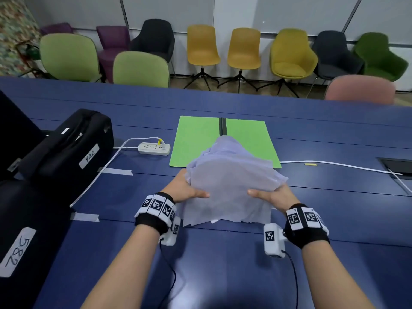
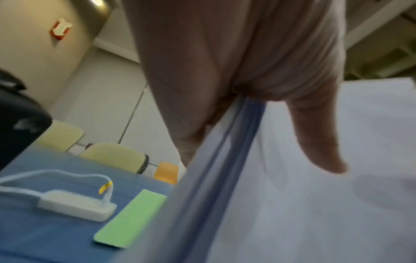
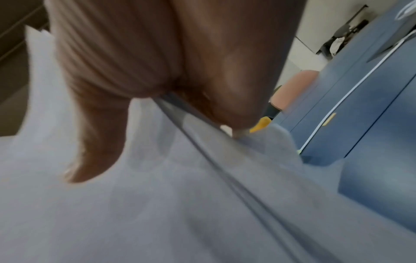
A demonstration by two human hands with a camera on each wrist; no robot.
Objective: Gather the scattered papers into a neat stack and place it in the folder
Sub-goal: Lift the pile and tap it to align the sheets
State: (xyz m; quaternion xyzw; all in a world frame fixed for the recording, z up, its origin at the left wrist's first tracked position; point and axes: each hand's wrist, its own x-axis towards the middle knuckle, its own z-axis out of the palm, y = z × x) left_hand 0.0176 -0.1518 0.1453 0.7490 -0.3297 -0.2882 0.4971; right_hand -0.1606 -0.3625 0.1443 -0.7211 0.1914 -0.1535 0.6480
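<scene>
While both hands pinch the papers [image 1: 231, 186], fingers hidden beneath, folder [image 1: 196, 141] partly covered

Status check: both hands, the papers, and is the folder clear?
Left hand and right hand both grip the paper stack, edges uneven. Green folder lies open beyond, nothing on it. Power strip sits left of it.

Paper stack [image 1: 231, 181]: pale lavender. Folder [image 1: 196, 139]: bright green, dark spine. Table [image 1: 334, 134]: navy blue. Power strip [image 1: 153, 148]: white. Wristbands [image 1: 157, 207]: black, with black-and-white square-code markers.
</scene>
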